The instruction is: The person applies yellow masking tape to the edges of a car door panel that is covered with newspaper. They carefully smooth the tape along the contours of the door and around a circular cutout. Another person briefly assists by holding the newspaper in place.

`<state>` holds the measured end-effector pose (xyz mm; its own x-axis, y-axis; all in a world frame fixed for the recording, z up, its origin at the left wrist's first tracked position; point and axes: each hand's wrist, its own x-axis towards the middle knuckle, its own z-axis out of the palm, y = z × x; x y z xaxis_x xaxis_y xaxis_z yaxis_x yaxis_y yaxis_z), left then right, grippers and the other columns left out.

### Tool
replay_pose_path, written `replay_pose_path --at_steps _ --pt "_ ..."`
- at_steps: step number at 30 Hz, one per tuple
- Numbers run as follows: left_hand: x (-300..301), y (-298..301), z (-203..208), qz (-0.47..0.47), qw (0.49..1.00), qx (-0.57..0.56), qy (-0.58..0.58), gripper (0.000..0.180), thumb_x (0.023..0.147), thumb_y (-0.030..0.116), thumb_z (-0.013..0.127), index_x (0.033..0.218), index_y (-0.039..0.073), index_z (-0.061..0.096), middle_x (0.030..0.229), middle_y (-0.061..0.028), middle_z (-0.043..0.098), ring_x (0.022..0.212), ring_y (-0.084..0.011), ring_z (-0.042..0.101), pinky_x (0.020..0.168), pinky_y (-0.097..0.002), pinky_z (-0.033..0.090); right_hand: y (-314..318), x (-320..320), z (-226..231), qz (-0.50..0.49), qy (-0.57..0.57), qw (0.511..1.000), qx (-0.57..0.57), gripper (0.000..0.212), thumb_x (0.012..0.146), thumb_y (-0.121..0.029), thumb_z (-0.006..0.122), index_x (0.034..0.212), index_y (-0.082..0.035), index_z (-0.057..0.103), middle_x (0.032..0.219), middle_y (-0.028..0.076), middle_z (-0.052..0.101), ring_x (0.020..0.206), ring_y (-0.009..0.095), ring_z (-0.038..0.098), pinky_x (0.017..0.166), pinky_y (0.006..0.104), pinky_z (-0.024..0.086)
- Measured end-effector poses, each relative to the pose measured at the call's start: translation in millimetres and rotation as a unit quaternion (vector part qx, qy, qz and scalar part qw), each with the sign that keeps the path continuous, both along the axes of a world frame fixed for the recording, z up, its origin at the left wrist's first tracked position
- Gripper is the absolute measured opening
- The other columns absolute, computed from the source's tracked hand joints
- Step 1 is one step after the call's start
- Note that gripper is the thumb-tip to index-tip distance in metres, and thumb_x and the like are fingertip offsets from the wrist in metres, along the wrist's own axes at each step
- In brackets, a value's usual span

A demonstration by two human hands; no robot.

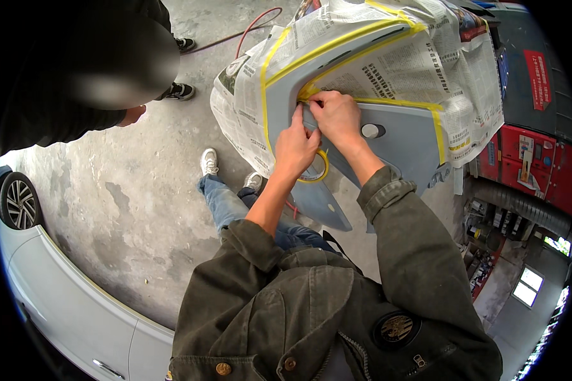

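A grey car body panel [403, 141] stands in front of me, partly covered with newspaper [394, 71] fixed along its edges by yellow masking tape [394, 101]. At the inner corner of the panel's opening, my right hand [338, 120] pinches bunched yellow tape against the newspaper's edge. My left hand [297, 147] is beside it, its index finger stretched up to the same corner and its other fingers curled. Below those curled fingers hangs a roll of yellow masking tape [325, 167], apparently held by them. My fingers hide part of the corner.
A person in dark clothes [44, 95] stands at the left, one hand [132, 116] near the panel's side. A white car [76, 298] is at the lower left. A red hose [241, 41] lies on the concrete floor [121, 222]. Red cabinets [521, 159] stand at the right.
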<state>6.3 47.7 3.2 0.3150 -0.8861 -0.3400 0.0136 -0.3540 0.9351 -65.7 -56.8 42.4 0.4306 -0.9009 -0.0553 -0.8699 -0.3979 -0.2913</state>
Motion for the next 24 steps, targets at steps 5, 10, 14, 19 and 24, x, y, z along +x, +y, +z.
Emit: replay_pose_path --at_steps 5,10,14,19,24 --pt "-3 -7 -5 -0.005 0.999 0.004 -0.041 0.074 0.086 0.024 0.062 0.149 -0.006 0.035 0.075 -0.0165 0.071 0.076 -0.0400 0.070 0.072 -0.0472 0.054 1 1 5 -0.005 0.006 1.000 0.022 0.019 0.083 -0.026 0.069 0.094 -0.014 0.079 0.085 0.015 0.074 0.080 0.036 0.071 0.073 0.0463 0.057" --pt "-3 -11 -4 -0.017 0.996 0.016 -0.084 0.074 0.087 0.023 0.062 0.147 -0.010 0.032 0.076 -0.0199 0.072 0.076 -0.0390 0.072 0.072 -0.0443 0.055 -1 3 7 -0.009 0.007 0.999 0.030 0.018 0.083 -0.025 0.069 0.091 -0.012 0.079 0.084 0.016 0.073 0.079 0.037 0.071 0.071 0.0472 0.057" --pt "-9 -12 -4 -0.023 0.984 0.027 -0.175 0.074 0.087 0.024 0.062 0.147 -0.009 0.033 0.078 -0.0240 0.070 0.076 -0.0443 0.069 0.071 -0.0509 0.054 -1 2 4 -0.005 -0.001 1.000 0.025 0.018 0.083 -0.025 0.068 0.090 -0.012 0.079 0.084 0.016 0.073 0.078 0.037 0.071 0.071 0.0471 0.057" --pt "-11 -11 5 -0.010 0.980 0.030 -0.195 0.071 0.087 0.022 0.061 0.144 -0.010 0.036 0.075 -0.0284 0.067 0.075 -0.0488 0.067 0.069 -0.0556 0.052 2 4 5 -0.013 0.001 1.000 0.017 0.018 0.083 -0.026 0.068 0.090 -0.013 0.079 0.083 0.016 0.073 0.077 0.037 0.071 0.071 0.0467 0.057" --pt "-8 -14 3 -0.003 0.978 0.019 -0.206 0.067 0.087 0.025 0.061 0.142 -0.008 0.040 0.077 -0.0298 0.067 0.075 -0.0499 0.067 0.069 -0.0568 0.052 3 6 6 -0.016 0.009 1.000 0.010 0.019 0.084 -0.027 0.068 0.090 -0.013 0.079 0.083 0.015 0.073 0.078 0.036 0.071 0.071 0.0454 0.057"
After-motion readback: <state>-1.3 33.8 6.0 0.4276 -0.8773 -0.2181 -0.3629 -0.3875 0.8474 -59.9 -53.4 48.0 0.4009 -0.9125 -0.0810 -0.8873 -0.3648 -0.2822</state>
